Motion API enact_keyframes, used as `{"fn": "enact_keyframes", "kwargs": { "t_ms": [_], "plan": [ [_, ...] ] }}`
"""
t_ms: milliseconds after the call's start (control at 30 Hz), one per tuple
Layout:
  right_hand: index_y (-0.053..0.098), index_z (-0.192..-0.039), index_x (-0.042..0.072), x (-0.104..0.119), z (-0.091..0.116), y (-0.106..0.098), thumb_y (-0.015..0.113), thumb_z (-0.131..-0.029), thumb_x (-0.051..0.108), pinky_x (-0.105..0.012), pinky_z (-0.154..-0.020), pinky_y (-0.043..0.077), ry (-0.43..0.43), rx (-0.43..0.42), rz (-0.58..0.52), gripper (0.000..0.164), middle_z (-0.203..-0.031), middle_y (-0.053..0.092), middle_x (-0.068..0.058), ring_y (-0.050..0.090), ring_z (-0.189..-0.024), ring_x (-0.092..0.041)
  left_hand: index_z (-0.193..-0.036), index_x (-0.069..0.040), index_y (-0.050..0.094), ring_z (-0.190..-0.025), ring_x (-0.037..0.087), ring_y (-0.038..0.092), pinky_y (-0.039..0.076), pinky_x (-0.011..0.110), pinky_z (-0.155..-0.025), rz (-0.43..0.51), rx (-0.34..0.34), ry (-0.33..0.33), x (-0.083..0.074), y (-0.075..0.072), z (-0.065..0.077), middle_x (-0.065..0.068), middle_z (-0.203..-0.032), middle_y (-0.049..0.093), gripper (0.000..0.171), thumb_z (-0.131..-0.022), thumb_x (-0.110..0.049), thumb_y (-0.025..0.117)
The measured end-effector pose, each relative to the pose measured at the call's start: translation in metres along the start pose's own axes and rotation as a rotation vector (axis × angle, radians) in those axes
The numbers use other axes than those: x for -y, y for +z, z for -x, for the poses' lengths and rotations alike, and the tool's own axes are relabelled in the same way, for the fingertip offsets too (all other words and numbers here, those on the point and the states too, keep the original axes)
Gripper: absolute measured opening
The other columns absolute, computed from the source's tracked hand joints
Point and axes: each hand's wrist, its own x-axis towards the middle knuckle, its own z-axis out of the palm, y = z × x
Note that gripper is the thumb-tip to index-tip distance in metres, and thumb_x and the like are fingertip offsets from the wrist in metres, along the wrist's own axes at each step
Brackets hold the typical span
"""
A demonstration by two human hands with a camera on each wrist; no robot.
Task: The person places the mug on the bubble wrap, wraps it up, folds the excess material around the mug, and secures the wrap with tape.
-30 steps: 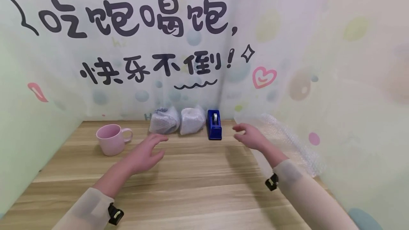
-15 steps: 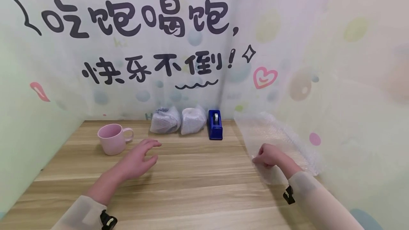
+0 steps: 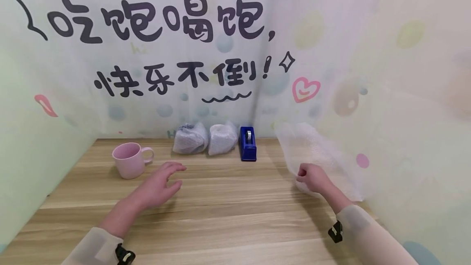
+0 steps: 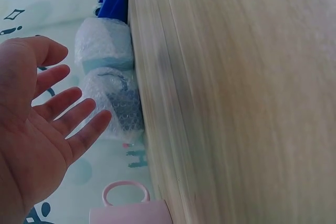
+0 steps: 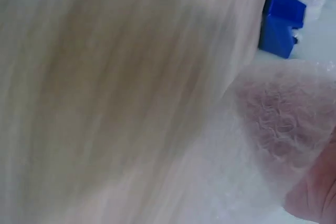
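Note:
My right hand (image 3: 314, 178) pinches the near left edge of a clear bubble wrap sheet (image 3: 312, 146) at the right of the table. The sheet is lifted there and slants up toward the wall. In the right wrist view the bubble wrap (image 5: 283, 119) covers part of the fingers, with the thumb (image 5: 315, 192) at its edge. My left hand (image 3: 156, 187) hovers over the table with spread, relaxed fingers and holds nothing. Close by it stands a pink mug (image 3: 128, 162), its handle to the right.
Two bubble-wrapped bundles (image 3: 189, 139) sit side by side against the back wall. A blue tape dispenser (image 3: 248, 146) stands just right of them. Walls border the wooden table (image 3: 220, 216) at the back and on both sides.
My right hand has moved right and nearer, from beside the tape dispenser to the bubble wrap, and has lifted the sheet's edge. The left hand has drawn back slightly.

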Motion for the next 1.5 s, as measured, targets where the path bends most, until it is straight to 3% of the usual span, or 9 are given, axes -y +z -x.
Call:
{"fn": "enact_keyframes", "kwargs": {
  "t_ms": [367,500,633,800,1000,1133,1300,1433,1500],
  "plan": [
    [0.061,-0.076,0.016,0.065,0.010,-0.011,0.073,-0.089,-0.001,-0.023,-0.064,0.048,-0.259,-0.137,-0.062,0.025,-0.075,0.063,0.007,0.053,-0.070,-0.003,-0.145,-0.004,0.064,-0.133,0.050,0.065,0.058,0.066,-0.107,0.034,-0.005,-0.040,0.000,-0.007,-0.001,0.025,-0.153,0.059,0.041,-0.105,-0.012,0.069],
    [0.057,-0.074,0.020,0.091,0.016,-0.009,0.073,-0.083,-0.005,-0.020,-0.061,0.045,-0.432,-0.174,-0.029,0.031,-0.075,0.054,0.011,0.048,-0.069,0.001,-0.145,-0.001,0.064,-0.135,0.051,0.062,0.058,0.067,-0.106,0.083,-0.024,-0.045,0.001,-0.012,-0.001,0.028,-0.154,0.057,0.041,-0.105,-0.008,0.069],
    [0.053,-0.075,0.018,0.112,0.020,-0.003,0.073,-0.078,-0.008,-0.015,-0.057,0.039,-0.667,-0.192,0.025,0.033,-0.073,0.048,0.010,0.041,-0.067,0.004,-0.146,0.002,0.062,-0.141,0.051,0.056,0.057,0.067,-0.107,0.116,-0.057,-0.062,0.001,-0.021,-0.002,0.029,-0.154,0.056,0.041,-0.106,-0.008,0.067],
    [0.050,-0.076,0.017,0.126,0.025,0.008,0.073,-0.075,-0.009,-0.009,-0.056,0.030,-0.887,-0.110,0.094,0.035,-0.073,0.046,0.008,0.033,-0.067,0.006,-0.148,0.001,0.060,-0.143,0.050,0.054,0.059,0.063,-0.106,0.150,-0.114,-0.092,0.002,-0.030,-0.003,0.027,-0.155,0.055,0.040,-0.110,-0.011,0.061],
    [0.049,-0.077,0.016,0.134,0.032,0.020,0.073,-0.079,-0.009,-0.007,-0.059,0.024,-0.998,0.075,0.144,0.035,-0.076,0.043,0.008,0.028,-0.069,0.006,-0.146,0.003,0.061,-0.141,0.050,0.058,0.061,0.049,-0.101,0.174,-0.163,-0.085,0.003,-0.030,-0.004,0.026,-0.150,0.061,0.037,-0.112,-0.012,0.057],
    [0.052,-0.078,0.015,0.136,0.035,0.029,0.075,-0.083,-0.008,-0.005,-0.062,0.024,-1.034,0.167,0.144,0.033,-0.077,0.047,0.006,0.030,-0.071,0.006,-0.144,-0.003,0.065,-0.138,0.048,0.061,0.061,0.056,-0.104,0.134,-0.029,-0.064,0.003,-0.022,-0.005,0.022,-0.149,0.064,0.039,-0.109,-0.022,0.068],
    [0.061,-0.084,0.015,0.135,0.037,0.036,0.078,-0.088,-0.004,-0.002,-0.065,0.033,-1.038,0.246,0.107,0.026,-0.079,0.058,0.004,0.042,-0.072,0.006,-0.154,-0.005,0.059,-0.152,0.055,0.047,0.041,0.073,-0.122,0.035,0.271,-0.023,0.002,-0.004,0.000,0.028,-0.163,0.052,0.079,-0.093,-0.048,0.085],
    [0.074,-0.104,0.013,0.132,0.036,0.036,0.080,-0.099,0.014,-0.005,-0.073,0.047,-0.866,0.401,0.037,0.008,-0.090,0.070,0.005,0.056,-0.079,0.008,-0.161,-0.003,0.050,-0.158,0.061,0.033,0.031,0.078,-0.125,0.003,0.423,-0.053,0.004,0.008,0.005,0.035,-0.169,0.038,0.103,-0.080,-0.047,0.096],
    [0.077,-0.118,0.011,0.127,0.033,0.035,0.080,-0.101,0.029,-0.012,-0.080,0.054,-0.741,0.422,0.028,0.025,-0.100,0.072,0.004,0.062,-0.087,0.004,-0.163,-0.002,0.048,-0.158,0.061,0.031,0.030,0.078,-0.126,-0.014,0.450,-0.079,0.004,0.010,0.007,0.036,-0.170,0.037,0.109,-0.077,-0.045,0.099]
  ]
}}
